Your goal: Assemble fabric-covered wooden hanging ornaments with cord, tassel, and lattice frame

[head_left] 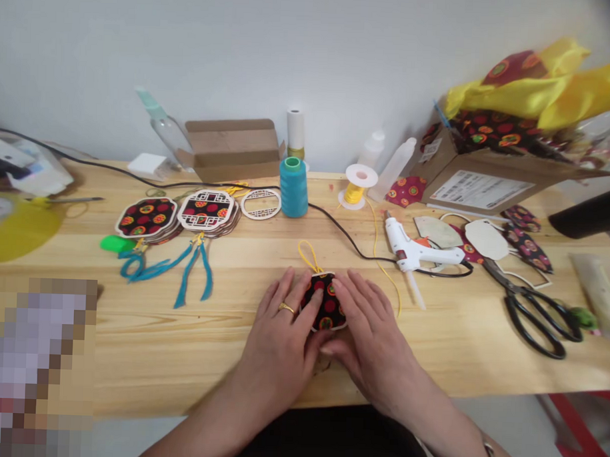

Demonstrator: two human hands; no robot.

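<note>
A small pendant (326,320), covered in dark fabric with red and orange round flowers and edged in white, lies on the table before me. A yellow cord loop (310,255) sticks out from its far side. My left hand (286,321), with a ring on one finger, is closed round the pendant's left side, fingertips pressed on the fabric. Along the right edge, my right hand (369,324) grips it with fingers close together. Both thumbs come together at the near edge. Much of the pendant's rim is hidden under my fingers.
To the left lie stacks of finished pendants (148,218) with blue tassels. A teal thread cone (293,188) stands behind my hands. At right are a white glue gun (419,249), black-handled scissors (537,313) and a fabric-filled cardboard box (487,175). A black cable (340,228) crosses the table (180,357).
</note>
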